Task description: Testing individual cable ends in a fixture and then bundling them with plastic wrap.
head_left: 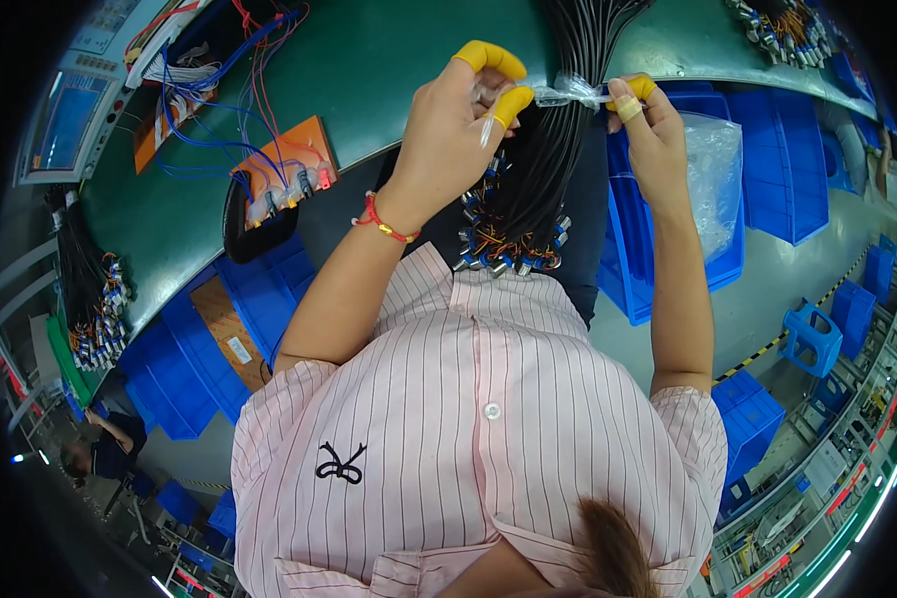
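Observation:
A thick bundle of black cables [558, 149] hangs over the edge of the green table [389, 60], and its blue and silver connectors [508, 254] rest near my lap. A strip of clear plastic tape [568, 95] is stretched across the bundle. My left hand [453, 125] pinches the strip's left end between thumb and forefinger, both in yellow finger cots, and has a red bracelet on its wrist. My right hand [648, 130] pinches the strip's right end, also with a yellow cot on a finger.
An orange test fixture [294, 164] with blue and red wires sits on the table at left, beside a control panel with a screen [65, 120]. Blue bins [767, 169], one holding a clear bag [713, 169], stand at right. More cable bundles [95, 299] lie at left. A co-worker [105, 448] sits at lower left.

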`<action>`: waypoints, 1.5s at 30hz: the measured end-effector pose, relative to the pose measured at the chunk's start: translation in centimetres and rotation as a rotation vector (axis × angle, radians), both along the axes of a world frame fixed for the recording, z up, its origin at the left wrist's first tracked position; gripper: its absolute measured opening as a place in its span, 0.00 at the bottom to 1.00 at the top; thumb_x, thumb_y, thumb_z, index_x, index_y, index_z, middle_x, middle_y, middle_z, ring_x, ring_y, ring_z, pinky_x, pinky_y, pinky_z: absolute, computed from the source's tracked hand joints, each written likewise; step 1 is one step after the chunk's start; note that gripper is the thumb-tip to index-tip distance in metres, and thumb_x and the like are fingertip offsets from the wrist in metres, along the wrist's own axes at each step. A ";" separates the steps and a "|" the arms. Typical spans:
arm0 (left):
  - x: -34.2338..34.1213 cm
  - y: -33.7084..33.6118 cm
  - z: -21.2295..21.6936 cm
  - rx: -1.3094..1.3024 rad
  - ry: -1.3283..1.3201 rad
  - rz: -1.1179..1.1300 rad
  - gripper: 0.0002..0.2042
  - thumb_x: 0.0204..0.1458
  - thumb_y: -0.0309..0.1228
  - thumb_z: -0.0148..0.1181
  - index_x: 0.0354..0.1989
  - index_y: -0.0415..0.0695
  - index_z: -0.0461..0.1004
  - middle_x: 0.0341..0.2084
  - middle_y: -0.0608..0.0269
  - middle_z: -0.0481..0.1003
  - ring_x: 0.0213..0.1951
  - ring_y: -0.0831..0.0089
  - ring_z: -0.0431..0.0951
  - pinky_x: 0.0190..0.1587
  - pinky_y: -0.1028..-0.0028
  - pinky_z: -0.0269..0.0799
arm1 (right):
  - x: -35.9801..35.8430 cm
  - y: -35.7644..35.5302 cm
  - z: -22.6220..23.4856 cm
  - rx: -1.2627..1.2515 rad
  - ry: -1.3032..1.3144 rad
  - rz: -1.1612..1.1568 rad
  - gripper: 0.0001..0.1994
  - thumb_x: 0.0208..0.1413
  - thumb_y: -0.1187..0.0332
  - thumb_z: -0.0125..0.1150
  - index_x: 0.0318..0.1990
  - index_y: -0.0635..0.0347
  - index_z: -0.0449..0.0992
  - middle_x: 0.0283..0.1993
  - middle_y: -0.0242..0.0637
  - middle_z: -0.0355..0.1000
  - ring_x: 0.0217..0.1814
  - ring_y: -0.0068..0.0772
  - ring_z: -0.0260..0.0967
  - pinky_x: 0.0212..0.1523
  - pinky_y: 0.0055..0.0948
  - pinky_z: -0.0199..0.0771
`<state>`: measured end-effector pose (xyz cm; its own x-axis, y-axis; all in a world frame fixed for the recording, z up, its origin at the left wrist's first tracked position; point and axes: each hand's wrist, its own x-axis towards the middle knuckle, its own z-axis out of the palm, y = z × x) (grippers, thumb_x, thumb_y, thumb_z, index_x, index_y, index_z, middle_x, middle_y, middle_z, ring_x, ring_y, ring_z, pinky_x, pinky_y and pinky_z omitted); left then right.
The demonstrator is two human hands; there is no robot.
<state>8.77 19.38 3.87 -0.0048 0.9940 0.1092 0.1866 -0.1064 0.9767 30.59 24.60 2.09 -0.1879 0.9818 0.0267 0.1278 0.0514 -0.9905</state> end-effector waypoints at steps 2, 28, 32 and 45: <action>0.0 0.2 0.7 -0.056 0.076 -0.029 0.10 0.54 0.22 0.59 0.44 0.34 0.72 0.31 0.60 0.77 0.31 0.78 0.77 0.34 0.79 0.75 | -0.1 -0.3 -0.2 -0.016 0.065 0.015 0.11 0.63 0.62 0.57 0.36 0.62 0.74 0.27 0.26 0.67 0.28 0.15 0.60 0.30 0.18 0.59; -2.0 1.3 2.3 -0.215 0.039 -0.218 0.09 0.57 0.26 0.55 0.42 0.34 0.75 0.23 0.64 0.75 0.22 0.83 0.72 0.26 0.83 0.69 | -0.3 -0.9 1.1 0.031 0.129 0.022 0.12 0.63 0.62 0.57 0.37 0.63 0.74 0.31 0.29 0.70 0.26 0.16 0.61 0.29 0.20 0.64; -1.8 2.2 0.6 0.042 0.319 -0.143 0.09 0.55 0.24 0.55 0.41 0.33 0.75 0.24 0.62 0.76 0.23 0.81 0.73 0.27 0.81 0.69 | -2.1 -1.6 3.2 -0.082 0.405 0.216 0.11 0.67 0.62 0.49 0.39 0.62 0.69 0.32 0.32 0.68 0.27 0.18 0.62 0.30 0.22 0.69; -1.1 2.1 0.6 -0.044 0.038 -0.204 0.09 0.55 0.28 0.57 0.41 0.36 0.76 0.24 0.65 0.76 0.25 0.79 0.74 0.28 0.82 0.67 | -0.5 0.2 1.5 -0.146 0.483 0.215 0.12 0.68 0.61 0.46 0.34 0.57 0.64 0.27 0.28 0.59 0.27 0.19 0.56 0.33 0.24 0.69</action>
